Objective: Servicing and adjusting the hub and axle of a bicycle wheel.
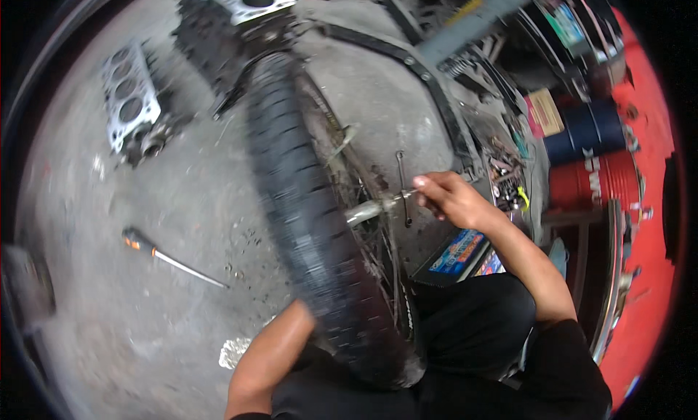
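A spoked wheel with a black tire (294, 187) stands upright between my legs, slightly leaning. My right hand (447, 198) pinches the end of the metal axle (389, 200) that sticks out from the hub on the wheel's right side. My left forearm reaches up to the tire's lower left, and that hand is hidden behind the tire. A double-ended wrench (400, 162) lies on the floor just past my right fingers. A screwdriver with a black and orange handle (142, 242) lies on the floor to the left.
An engine block (203, 42) and a cylinder head with gasket (131, 93) sit ahead. Dark metal frame rails (385, 49), loose tools (505, 173), a flat box (458, 253), blue (582, 129) and red (589, 184) drums line the right. Crumpled foil (234, 351) lies lower left.
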`<state>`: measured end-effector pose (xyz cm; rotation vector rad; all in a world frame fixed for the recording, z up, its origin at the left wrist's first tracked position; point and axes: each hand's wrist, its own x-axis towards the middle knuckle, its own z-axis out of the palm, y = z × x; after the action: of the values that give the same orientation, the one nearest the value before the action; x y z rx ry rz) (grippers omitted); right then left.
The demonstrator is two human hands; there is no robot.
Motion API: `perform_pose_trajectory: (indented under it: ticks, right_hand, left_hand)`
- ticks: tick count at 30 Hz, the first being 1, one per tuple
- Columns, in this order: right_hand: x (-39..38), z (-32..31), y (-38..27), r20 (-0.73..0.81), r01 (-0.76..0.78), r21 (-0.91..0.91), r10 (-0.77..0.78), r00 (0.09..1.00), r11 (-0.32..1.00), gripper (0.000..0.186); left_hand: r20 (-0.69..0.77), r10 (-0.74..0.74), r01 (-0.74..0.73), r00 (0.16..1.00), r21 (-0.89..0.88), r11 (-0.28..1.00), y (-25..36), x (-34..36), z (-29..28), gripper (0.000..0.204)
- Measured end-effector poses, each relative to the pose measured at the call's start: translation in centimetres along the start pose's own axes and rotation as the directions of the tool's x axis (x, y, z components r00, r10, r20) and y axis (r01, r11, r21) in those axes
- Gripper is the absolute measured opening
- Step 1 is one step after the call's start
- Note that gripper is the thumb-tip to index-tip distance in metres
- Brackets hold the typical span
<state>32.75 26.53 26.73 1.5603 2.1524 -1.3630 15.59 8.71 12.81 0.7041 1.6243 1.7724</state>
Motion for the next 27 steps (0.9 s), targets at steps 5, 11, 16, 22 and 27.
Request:
perform_pose_trajectory:
  ticks: [5, 11, 16, 22, 27]
  right_hand:
    - [0.1, -0.5, 0.5, 0.000, 0.330, 0.197, -0.336, 0.942, 0.923, 0.042]
    - [0.9, -1.6, -1.2, 0.041, 0.024, 0.036, -0.025, 0.999, 0.999, 0.042]
    - [1.7, -0.2, 2.5, -0.075, 0.481, 0.012, -0.479, 0.874, 0.876, 0.024]
    - [-0.3, 0.1, 0.6, -0.037, 0.186, 0.201, -0.182, 0.983, 0.962, 0.011]
    - [0.1, -4.7, 8.4, -0.191, 0.014, 0.504, 0.096, 0.977, 0.864, 0.035]
  left_hand:
    - [0.094, -0.279, 0.294, 0.956, -0.348, 0.890, -2.4, 1.9, 0.5, 0.055]
    - [0.132, -0.409, 0.412, 0.903, -0.536, 0.736, -0.1, 2.0, 1.3, 0.051]
    - [0.084, -0.522, 0.445, 0.849, -0.646, 0.620, 0.1, 0.3, -0.3, 0.053]
    - [0.367, -0.601, 0.688, 0.710, -0.543, 0.482, 0.3, -1.6, -4.5, 0.014]
    - [0.357, -0.469, 0.546, 0.807, -0.754, 0.365, -2.1, -1.2, -1.0, 0.005]
